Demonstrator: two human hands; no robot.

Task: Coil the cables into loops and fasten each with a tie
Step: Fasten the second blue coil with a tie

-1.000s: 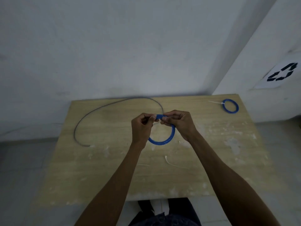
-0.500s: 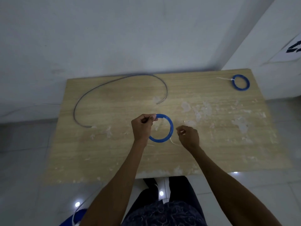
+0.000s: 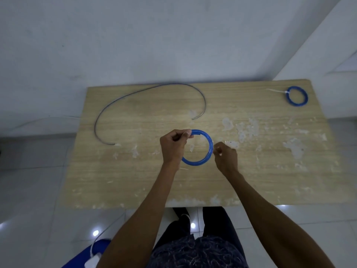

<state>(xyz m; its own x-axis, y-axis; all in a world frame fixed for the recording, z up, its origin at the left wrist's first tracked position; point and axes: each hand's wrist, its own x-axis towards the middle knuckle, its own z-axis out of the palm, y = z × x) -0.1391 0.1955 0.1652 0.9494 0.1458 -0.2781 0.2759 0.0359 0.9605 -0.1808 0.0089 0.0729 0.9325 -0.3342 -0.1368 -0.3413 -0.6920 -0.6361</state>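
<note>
A blue cable coiled into a loop (image 3: 206, 140) hangs just above the middle of the wooden table (image 3: 231, 180). My left hand (image 3: 173, 147) pinches its top left part between thumb and fingers. My right hand (image 3: 225, 156) is at the loop's right side, fingers curled and pinching a thin white tie (image 3: 216, 149) against the cable. A second blue coil (image 3: 297, 96) with a white tie around it lies at the far right corner. A long grey cable (image 3: 146, 91) lies uncoiled in an arc on the far left.
The tabletop is worn, with white patches of peeled surface. A small white sliver (image 3: 183, 168) lies near my left wrist. White walls rise behind and to the right. A tiled floor and a blue object (image 3: 96, 250) are below the table's near edge.
My right hand left the top of the loop, dropped to the table for a white tie, and now brings it to the loop's right side. My left hand kept its hold.
</note>
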